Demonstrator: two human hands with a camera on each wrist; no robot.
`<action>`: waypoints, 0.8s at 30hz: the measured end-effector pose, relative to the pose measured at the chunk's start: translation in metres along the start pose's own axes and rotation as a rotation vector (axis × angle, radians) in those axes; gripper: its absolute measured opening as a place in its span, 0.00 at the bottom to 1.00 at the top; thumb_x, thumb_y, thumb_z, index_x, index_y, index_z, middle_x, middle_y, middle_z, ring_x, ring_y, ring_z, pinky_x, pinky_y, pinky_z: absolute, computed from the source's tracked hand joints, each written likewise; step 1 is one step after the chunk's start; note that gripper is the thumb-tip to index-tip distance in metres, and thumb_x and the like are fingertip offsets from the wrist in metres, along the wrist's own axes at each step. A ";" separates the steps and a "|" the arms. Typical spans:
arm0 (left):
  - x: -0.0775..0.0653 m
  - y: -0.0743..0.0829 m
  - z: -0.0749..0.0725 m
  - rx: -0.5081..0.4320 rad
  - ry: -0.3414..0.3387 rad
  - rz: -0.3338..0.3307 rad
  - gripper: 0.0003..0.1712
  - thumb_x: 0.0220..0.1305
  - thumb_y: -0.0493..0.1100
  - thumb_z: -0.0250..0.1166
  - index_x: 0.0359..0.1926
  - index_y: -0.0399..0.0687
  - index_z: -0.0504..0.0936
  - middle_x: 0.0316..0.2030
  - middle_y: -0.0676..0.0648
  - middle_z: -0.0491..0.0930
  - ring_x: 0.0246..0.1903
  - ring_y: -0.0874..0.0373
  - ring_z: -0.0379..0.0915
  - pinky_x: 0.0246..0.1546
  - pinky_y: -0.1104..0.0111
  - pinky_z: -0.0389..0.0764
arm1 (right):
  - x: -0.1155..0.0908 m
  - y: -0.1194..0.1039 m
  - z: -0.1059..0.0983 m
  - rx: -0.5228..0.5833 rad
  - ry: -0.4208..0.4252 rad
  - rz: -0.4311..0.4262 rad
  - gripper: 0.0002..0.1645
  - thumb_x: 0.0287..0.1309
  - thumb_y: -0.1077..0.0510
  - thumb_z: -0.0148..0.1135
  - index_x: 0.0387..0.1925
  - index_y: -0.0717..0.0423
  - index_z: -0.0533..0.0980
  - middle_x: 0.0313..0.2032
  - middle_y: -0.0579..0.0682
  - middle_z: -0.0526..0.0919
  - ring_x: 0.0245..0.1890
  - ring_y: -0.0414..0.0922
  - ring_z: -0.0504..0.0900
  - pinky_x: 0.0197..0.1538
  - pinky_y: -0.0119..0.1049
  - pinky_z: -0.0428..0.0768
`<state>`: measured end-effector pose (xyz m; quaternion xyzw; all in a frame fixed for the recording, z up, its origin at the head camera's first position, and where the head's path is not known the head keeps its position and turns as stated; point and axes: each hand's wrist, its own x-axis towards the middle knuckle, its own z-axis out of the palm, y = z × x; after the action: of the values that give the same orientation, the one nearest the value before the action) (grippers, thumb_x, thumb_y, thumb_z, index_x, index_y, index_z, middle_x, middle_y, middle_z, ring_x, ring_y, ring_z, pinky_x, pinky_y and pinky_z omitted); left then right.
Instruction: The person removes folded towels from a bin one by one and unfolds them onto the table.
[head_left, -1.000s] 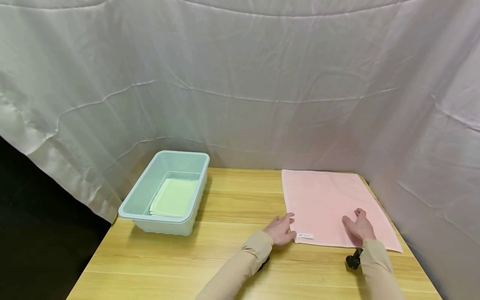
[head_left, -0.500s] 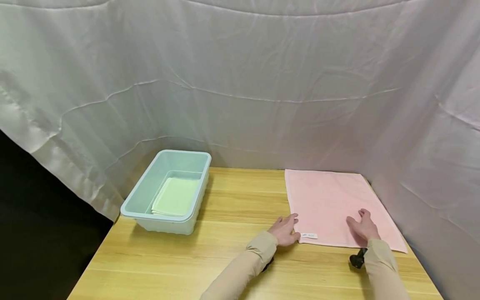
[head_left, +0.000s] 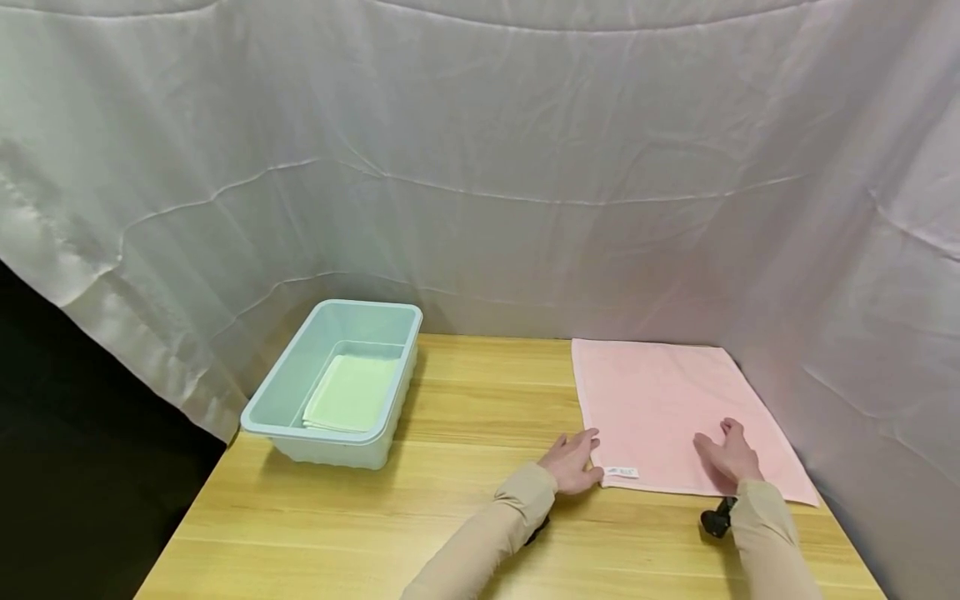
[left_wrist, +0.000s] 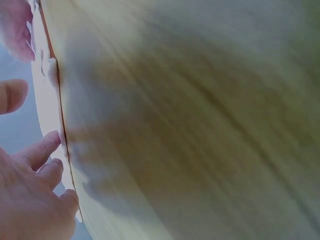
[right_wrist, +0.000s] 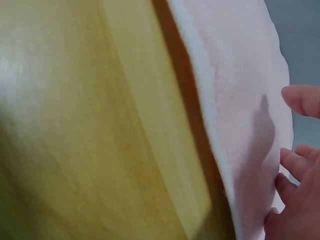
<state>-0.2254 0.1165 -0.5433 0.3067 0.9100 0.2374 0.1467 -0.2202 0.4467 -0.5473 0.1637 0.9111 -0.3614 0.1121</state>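
A pink towel (head_left: 656,396) lies spread flat on the wooden table at the right, with a small white label (head_left: 621,472) near its front left corner. At the towel's left edge is my left hand (head_left: 570,464), its fingers loosely extended and the fingertips right at the border. My right hand (head_left: 729,454) is low over the front right part of the towel, thumb and fingers spread apart. In the right wrist view the right hand's fingertips (right_wrist: 286,184) are close over the pink cloth (right_wrist: 235,75). Neither hand grips anything.
A pale blue-green plastic tub (head_left: 405,375) stands at the left, holding folded light green cloths (head_left: 352,392). The wooden table (head_left: 480,392) stretches between tub and towel. Grey-white curtains (head_left: 480,167) hang close behind and to the right.
The towel has slid slightly to the right, and both hands have shifted right along with it. The head view has also shifted a little. The tub and its cloths stay in place.
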 end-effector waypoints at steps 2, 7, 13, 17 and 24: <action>0.000 -0.002 0.000 -0.010 -0.004 0.009 0.40 0.74 0.54 0.52 0.79 0.46 0.51 0.73 0.55 0.67 0.75 0.65 0.57 0.81 0.60 0.51 | -0.001 -0.002 0.003 0.016 0.023 -0.009 0.58 0.72 0.36 0.44 0.76 0.71 0.29 0.76 0.73 0.36 0.72 0.80 0.38 0.75 0.70 0.45; -0.005 -0.007 -0.007 -0.120 -0.023 0.019 0.40 0.76 0.52 0.51 0.79 0.44 0.47 0.75 0.51 0.64 0.76 0.61 0.56 0.82 0.57 0.45 | -0.006 -0.013 0.013 0.072 0.078 -0.052 0.58 0.72 0.36 0.46 0.77 0.68 0.30 0.77 0.72 0.38 0.74 0.76 0.37 0.75 0.69 0.44; -0.015 -0.013 -0.017 -0.359 -0.004 -0.012 0.41 0.76 0.51 0.51 0.79 0.42 0.44 0.75 0.46 0.64 0.78 0.50 0.51 0.82 0.53 0.44 | -0.014 -0.025 0.022 0.135 0.084 -0.101 0.56 0.74 0.38 0.47 0.77 0.66 0.29 0.77 0.73 0.38 0.77 0.71 0.42 0.78 0.65 0.46; -0.022 -0.019 -0.024 -0.485 0.032 -0.027 0.41 0.76 0.52 0.53 0.79 0.41 0.45 0.74 0.45 0.65 0.78 0.47 0.50 0.81 0.51 0.49 | -0.020 -0.029 0.027 0.167 0.090 -0.130 0.55 0.74 0.39 0.48 0.78 0.66 0.31 0.77 0.73 0.39 0.77 0.70 0.45 0.78 0.63 0.49; -0.035 -0.027 -0.036 -0.504 0.088 -0.037 0.42 0.77 0.55 0.52 0.79 0.45 0.44 0.74 0.47 0.65 0.76 0.45 0.57 0.76 0.48 0.60 | -0.030 -0.036 0.035 0.211 0.133 -0.149 0.52 0.74 0.41 0.50 0.79 0.63 0.34 0.77 0.72 0.44 0.77 0.69 0.49 0.78 0.62 0.53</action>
<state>-0.2267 0.0632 -0.5228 0.2331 0.8331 0.4669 0.1833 -0.2032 0.3914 -0.5403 0.1299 0.8831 -0.4507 0.0066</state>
